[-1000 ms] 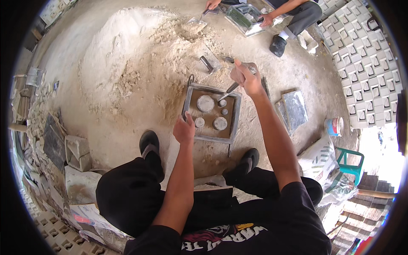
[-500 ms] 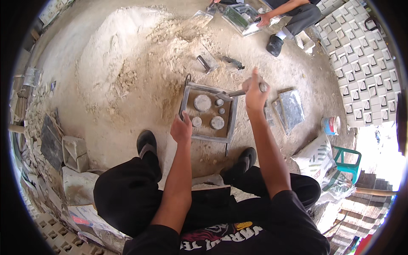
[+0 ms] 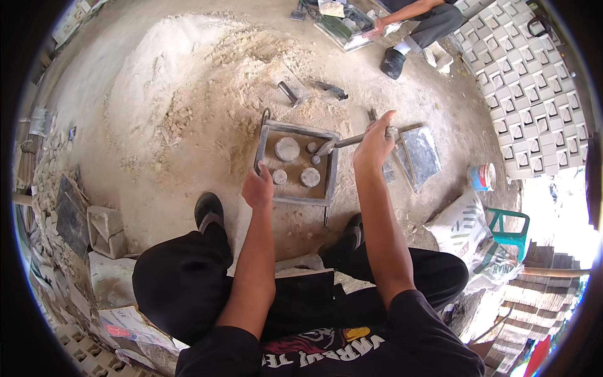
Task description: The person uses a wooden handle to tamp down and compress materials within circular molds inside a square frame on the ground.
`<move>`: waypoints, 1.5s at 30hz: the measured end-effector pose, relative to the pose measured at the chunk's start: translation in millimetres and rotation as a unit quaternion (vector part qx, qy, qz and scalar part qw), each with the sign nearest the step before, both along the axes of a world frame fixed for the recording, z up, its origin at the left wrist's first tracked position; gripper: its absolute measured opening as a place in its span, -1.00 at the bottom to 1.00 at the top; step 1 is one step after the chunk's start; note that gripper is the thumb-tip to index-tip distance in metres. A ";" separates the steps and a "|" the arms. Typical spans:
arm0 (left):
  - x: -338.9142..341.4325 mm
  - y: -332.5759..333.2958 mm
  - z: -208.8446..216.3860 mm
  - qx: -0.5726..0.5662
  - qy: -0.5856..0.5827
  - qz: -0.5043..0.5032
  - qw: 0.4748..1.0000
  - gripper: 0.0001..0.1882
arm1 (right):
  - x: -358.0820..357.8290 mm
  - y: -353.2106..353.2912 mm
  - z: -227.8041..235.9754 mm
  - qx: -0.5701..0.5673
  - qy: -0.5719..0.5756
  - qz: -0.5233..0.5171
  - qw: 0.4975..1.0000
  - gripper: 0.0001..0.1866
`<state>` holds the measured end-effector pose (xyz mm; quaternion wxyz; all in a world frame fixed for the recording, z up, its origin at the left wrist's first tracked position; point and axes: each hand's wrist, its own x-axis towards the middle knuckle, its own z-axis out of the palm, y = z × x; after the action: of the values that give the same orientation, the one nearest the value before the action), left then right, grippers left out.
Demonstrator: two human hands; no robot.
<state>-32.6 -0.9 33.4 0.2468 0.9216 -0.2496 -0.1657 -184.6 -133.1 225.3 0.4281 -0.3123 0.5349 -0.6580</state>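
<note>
On the floor between my feet lies a square metal frame (image 3: 295, 200) packed with brown sand. Several round grey pieces are set in the sand, among them a large disc (image 3: 287, 149), a medium disc (image 3: 309, 177) and smaller round ones. My left hand (image 3: 258, 187) is closed on the frame's left side bar, thumb on top. My right hand (image 3: 373, 146) grips the handle of a small trowel (image 3: 344, 142), its flat blade just over the right part of the frame beside two small round pieces. Whether the blade touches them I cannot tell.
A heap of pale sand (image 3: 173, 69) spreads at far left. Beyond the frame lie a metal cylinder (image 3: 288, 93) and a dark tool (image 3: 330, 90). Right are a dark board (image 3: 419, 154), a paint bucket (image 3: 481, 177), a sack (image 3: 458, 226). A co-worker's hand (image 3: 377, 28) is at another frame.
My right hand has lowered the trowel, bringing its blade nearer the small round pieces. My left hand keeps its hold on the frame. The whole view has shifted slightly.
</note>
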 end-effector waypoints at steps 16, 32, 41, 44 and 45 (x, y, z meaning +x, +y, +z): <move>-0.7 3.6 3.0 -0.009 -0.022 -0.001 1.000 -0.43 | 25.5 24.1 -9.6 -0.008 0.120 0.142 0.982 -0.47; 4.1 2.1 -2.4 -0.031 -0.005 0.021 0.999 -0.38 | 50.8 33.3 -13.0 -0.061 0.204 0.232 0.949 -0.43; 5.0 1.0 3.4 -0.021 0.024 0.018 0.999 -0.40 | 39.7 48.3 -17.3 -0.064 0.147 0.208 0.965 -0.46; -4.8 0.9 -5.0 -0.051 -0.002 0.020 0.998 -0.39 | 27.5 48.1 -50.0 -0.083 0.200 0.251 0.943 -0.47; -0.3 1.8 -9.7 -0.062 -0.021 0.032 0.997 -0.39 | 30.7 47.7 -46.8 -0.081 0.226 0.258 0.936 -0.49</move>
<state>-32.9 0.9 23.6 0.3035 0.9153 -0.2344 -0.1229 -153.8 -85.4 178.5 0.4246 -0.6137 0.4637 -0.4776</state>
